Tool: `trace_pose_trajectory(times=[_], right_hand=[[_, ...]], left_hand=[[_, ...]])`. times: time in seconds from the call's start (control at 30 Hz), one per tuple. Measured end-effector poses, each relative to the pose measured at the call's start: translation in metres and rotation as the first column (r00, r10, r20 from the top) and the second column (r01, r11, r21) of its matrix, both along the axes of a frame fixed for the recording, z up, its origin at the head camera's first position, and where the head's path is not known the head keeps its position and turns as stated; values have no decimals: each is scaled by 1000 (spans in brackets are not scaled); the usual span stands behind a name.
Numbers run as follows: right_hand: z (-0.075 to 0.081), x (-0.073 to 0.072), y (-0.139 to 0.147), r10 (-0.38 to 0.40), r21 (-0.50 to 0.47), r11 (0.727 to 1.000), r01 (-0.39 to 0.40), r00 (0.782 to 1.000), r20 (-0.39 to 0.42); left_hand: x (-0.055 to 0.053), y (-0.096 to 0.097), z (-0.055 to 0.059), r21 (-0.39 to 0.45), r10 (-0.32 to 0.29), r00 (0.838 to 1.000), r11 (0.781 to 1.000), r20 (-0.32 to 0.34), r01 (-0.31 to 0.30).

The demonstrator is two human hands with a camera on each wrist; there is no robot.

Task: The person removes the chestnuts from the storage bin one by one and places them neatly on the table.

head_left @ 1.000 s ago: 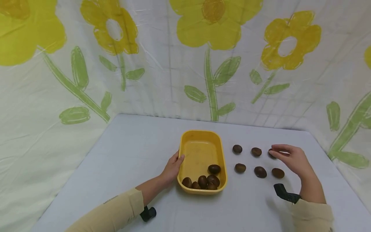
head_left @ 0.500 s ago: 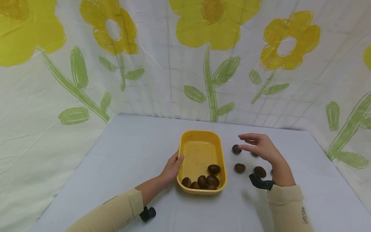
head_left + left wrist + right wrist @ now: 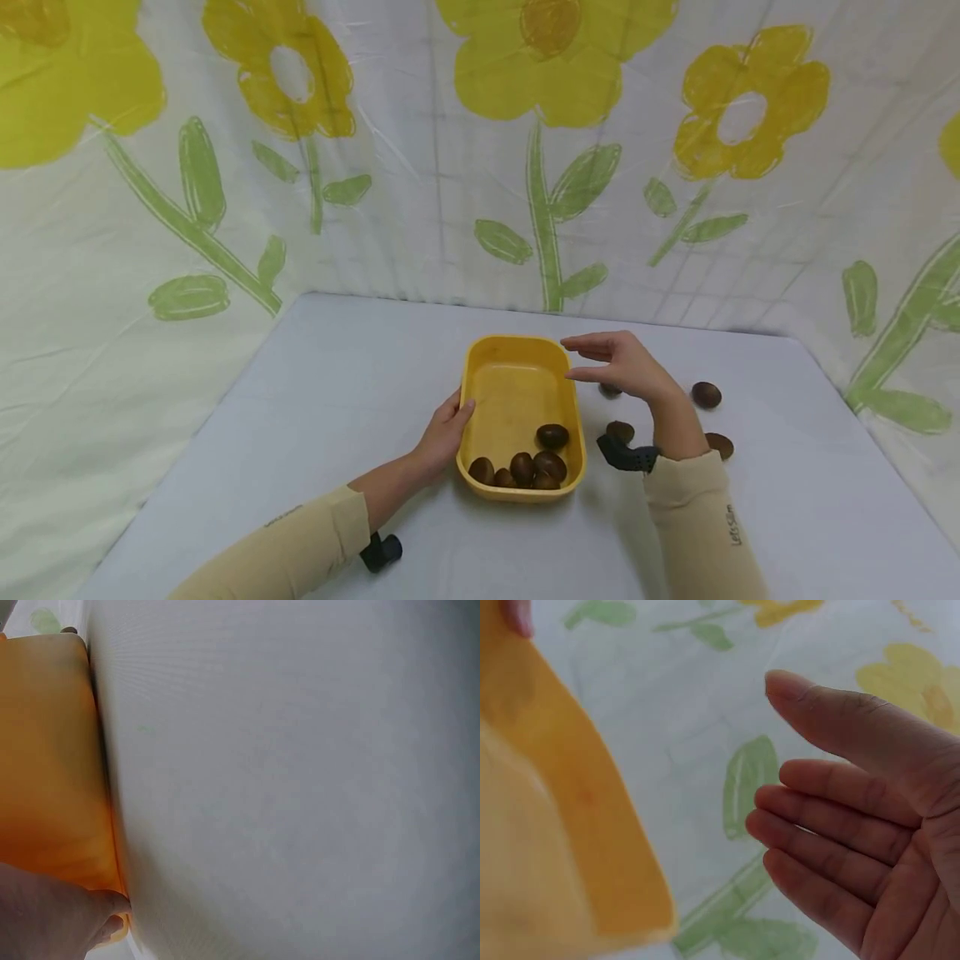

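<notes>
My left hand (image 3: 442, 435) grips the left side of a yellow plastic tray (image 3: 517, 340), thumb over the rim. In the left wrist view, the fingers (image 3: 109, 904) lie against the tray's outer wall. Several brown chestnuts (image 3: 549, 465) are gathered at the tray's near end. My right hand (image 3: 622, 364) is held over the tray's right rim near its far corner, thumb and fingers apart. The right wrist view shows this hand (image 3: 855, 825) holding nothing, with the tray (image 3: 592, 795) beside it. The left thumb (image 3: 517, 615) shows at the tray's edge there.
More chestnuts lie on the white table (image 3: 360, 367) to the tray's right: one at the far right (image 3: 707, 395), one nearer (image 3: 720, 446), others partly or fully behind my right arm. A flowered cloth (image 3: 405, 208) hangs behind the table.
My right hand has moved left from the far-right chestnut to the tray's right rim, leaving that chestnut on the table. My left hand and the tray stay in place.
</notes>
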State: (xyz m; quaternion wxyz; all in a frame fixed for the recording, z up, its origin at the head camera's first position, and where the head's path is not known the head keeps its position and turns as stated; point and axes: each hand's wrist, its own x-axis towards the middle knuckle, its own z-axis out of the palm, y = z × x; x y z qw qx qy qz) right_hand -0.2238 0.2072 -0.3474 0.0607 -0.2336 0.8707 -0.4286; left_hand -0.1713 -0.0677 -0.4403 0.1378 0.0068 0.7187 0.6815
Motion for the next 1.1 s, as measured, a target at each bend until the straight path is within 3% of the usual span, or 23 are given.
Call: trace_pose_trajectory(times=[0.23,0.53,0.7,0.87,1.1], right_hand=[[-10,-4,-31,128,-4,992,-128,991,46],[-22,-5,-53,202,-51,979,-198,975,97],[-31,-4,-56,220,73,970,-234,962,161],[-37,-3,-55,225,232,937,-263,958,179],[-38,0,-56,220,300,908,-293,942,253]], left_hand=[[1,-1,1,13,-3,1000,1000,3,3],[1,-3,1,36,-21,1000,999,-16,22],[2,-4,1,37,-32,999,999,-23,33],[2,-3,0,33,-27,999,999,-19,28],[2,-3,2,36,-20,1000,999,-1,20]])
